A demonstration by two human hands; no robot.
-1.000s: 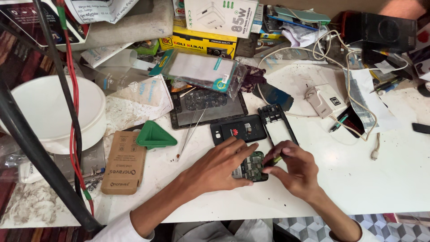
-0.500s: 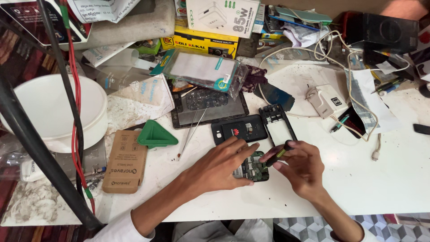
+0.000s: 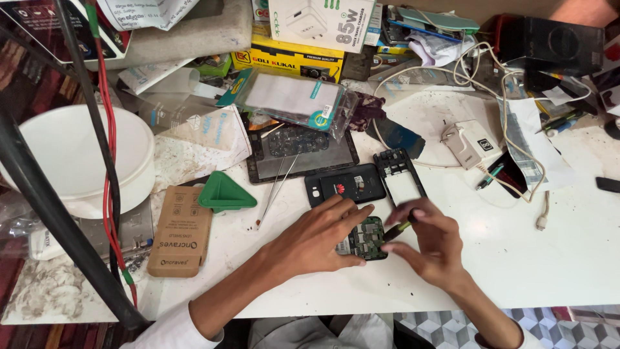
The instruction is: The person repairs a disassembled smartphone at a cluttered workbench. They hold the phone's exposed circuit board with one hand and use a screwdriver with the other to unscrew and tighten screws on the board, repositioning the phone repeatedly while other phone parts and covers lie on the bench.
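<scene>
Circuit board (image 3: 367,237): green, flat on the white table (image 3: 516,258), between both hands. Left hand (image 3: 316,236): grip loosely apart, fingertips pressing the board's left edge. Right hand (image 3: 431,242): grip clamped on a small screwdriver (image 3: 395,229), tip on the board. Just beyond: black back cover (image 3: 345,184), phone frame (image 3: 400,178). Cluttered table.
</scene>
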